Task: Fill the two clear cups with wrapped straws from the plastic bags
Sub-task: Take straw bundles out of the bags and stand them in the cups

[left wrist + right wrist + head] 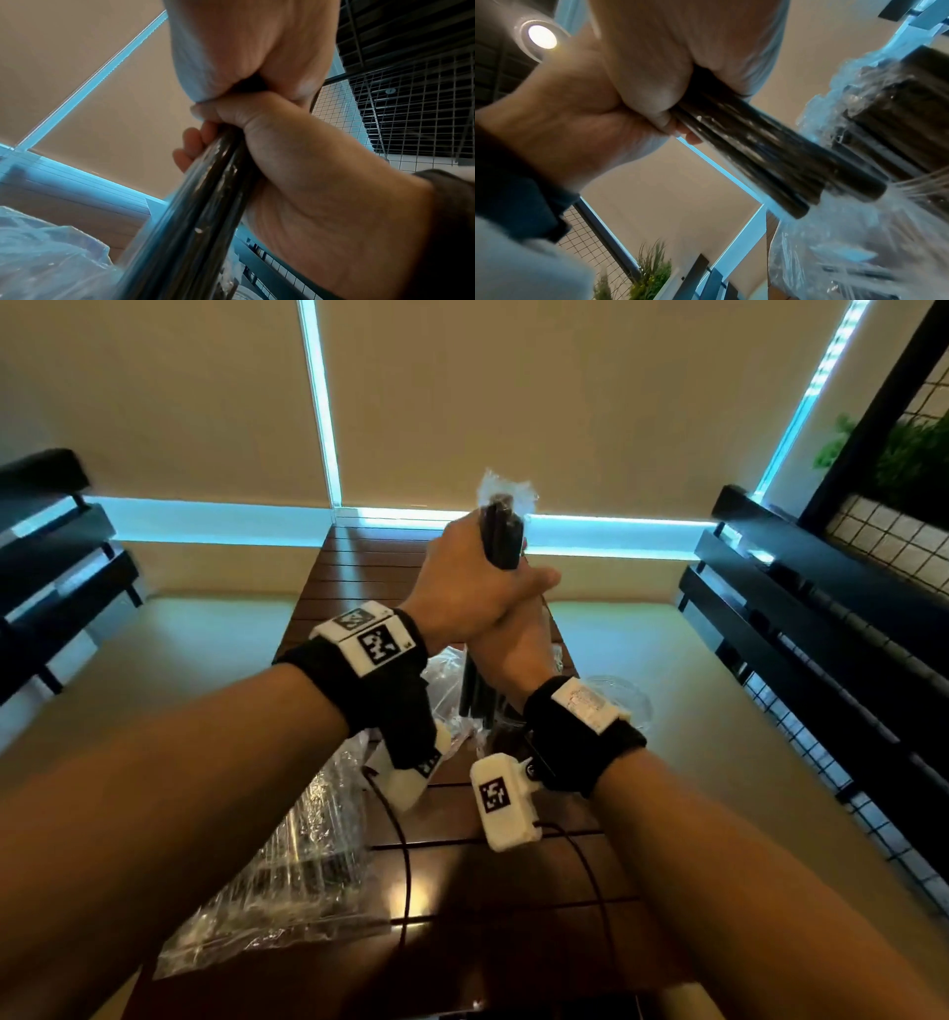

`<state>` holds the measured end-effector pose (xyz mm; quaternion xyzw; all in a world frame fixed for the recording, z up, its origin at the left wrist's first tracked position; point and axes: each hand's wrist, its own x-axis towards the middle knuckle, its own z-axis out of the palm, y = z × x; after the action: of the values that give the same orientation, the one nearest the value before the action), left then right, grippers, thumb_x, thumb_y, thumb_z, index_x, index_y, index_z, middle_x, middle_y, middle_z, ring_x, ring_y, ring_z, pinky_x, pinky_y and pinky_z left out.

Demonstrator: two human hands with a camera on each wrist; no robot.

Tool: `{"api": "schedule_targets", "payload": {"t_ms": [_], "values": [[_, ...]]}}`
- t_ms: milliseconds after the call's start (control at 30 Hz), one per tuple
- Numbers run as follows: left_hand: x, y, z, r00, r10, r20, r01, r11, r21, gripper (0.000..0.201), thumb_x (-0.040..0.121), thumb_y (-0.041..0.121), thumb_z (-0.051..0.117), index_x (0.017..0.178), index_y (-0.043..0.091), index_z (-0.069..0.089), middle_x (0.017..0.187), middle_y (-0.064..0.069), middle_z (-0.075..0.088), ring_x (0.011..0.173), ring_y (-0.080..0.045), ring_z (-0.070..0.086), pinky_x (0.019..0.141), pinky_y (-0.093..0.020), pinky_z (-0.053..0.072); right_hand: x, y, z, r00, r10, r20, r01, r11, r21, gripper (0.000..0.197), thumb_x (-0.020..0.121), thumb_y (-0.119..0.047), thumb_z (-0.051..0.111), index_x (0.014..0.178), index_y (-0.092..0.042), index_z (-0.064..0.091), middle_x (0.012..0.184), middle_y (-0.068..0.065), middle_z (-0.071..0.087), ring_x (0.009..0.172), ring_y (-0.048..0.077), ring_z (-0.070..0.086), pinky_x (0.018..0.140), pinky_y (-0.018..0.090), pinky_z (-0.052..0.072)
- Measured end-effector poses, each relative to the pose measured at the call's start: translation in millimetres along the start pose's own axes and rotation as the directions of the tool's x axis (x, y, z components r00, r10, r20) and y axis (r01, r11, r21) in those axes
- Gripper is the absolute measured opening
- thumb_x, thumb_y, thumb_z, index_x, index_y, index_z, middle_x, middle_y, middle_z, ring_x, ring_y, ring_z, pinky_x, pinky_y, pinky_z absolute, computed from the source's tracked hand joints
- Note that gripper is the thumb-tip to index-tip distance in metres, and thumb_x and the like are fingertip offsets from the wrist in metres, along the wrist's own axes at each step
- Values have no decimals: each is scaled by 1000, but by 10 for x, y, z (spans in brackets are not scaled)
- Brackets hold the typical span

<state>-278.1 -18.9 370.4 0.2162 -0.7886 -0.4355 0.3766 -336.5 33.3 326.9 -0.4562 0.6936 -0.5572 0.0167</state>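
Below, a clear cup (624, 693) stands on the table (513, 891) just past the right wrist; its contents cannot be told. Both hands grip one upright bundle of black wrapped straws (500, 541): the left hand (462, 588) curls round the upper part, the right hand (513, 649) directly beneath. Crinkled plastic bags (303, 855) lie at the left, beneath the left forearm.
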Motion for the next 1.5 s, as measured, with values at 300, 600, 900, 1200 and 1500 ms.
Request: {"api": "schedule_targets", "payload": {"t_ms": [300, 600, 900, 1200, 1500], "values": [[185, 359, -236, 968, 178, -177, -215, 950, -225, 26, 81, 9, 76, 74, 13, 52, 61, 7, 57, 63, -16, 67, 70, -32, 56, -337, 439, -79, 893, 123, 434, -146, 989, 20, 82, 55, -50, 85, 121, -22, 44, 101, -3, 57, 79, 16, 59, 73, 37, 55], [35, 345, 126, 980, 198, -23, -199, 966, -167, 34, 78, 7, 80, 76, -9, 51, 64, -12, 48, 53, -20, 55, 54, -33, 53, -73, 282, -47, 874, 276, 399, -358, 922, 146, 26, 72, -8, 81, 92, -3, 65, 69, 7, 62, 50, 13, 55, 50, 28, 48], [372, 190, -168, 984, 81, -157, -118, 961, -250, 34, 76, -5, 72, 65, 16, 48, 59, 0, 46, 50, -18, 51, 57, -31, 48, 68, 506, -506, 913, 225, 341, 2, 832, -555, 105, 68, -37, 81, 152, -36, 18, 154, 10, 25, 139, 34, 29, 110, 56, 34], [283, -218, 120, 996, -29, -83, 3, 954, -300, 28, 79, -4, 73, 68, 8, 50, 56, -1, 45, 49, -17, 48, 59, -33, 49, -56, 993, -279, 877, 349, 330, -150, 851, -503, 108, 61, -35, 90, 148, -32, 25, 139, 12, 38, 120, 37, 54, 97, 45, 48], [338, -446, 273, 944, -171, -284, 60, 930, -363, 23, 75, 8, 75, 68, 13, 54, 55, 0, 51, 42, -14, 53, 57, -36, 57, 59, 1083, -211, 878, 297, 377, -55, 843, -536, 69, 67, -51, 81, 116, -25, 40, 109, 7, 56, 94, 30, 60, 76, 36, 47]]}}
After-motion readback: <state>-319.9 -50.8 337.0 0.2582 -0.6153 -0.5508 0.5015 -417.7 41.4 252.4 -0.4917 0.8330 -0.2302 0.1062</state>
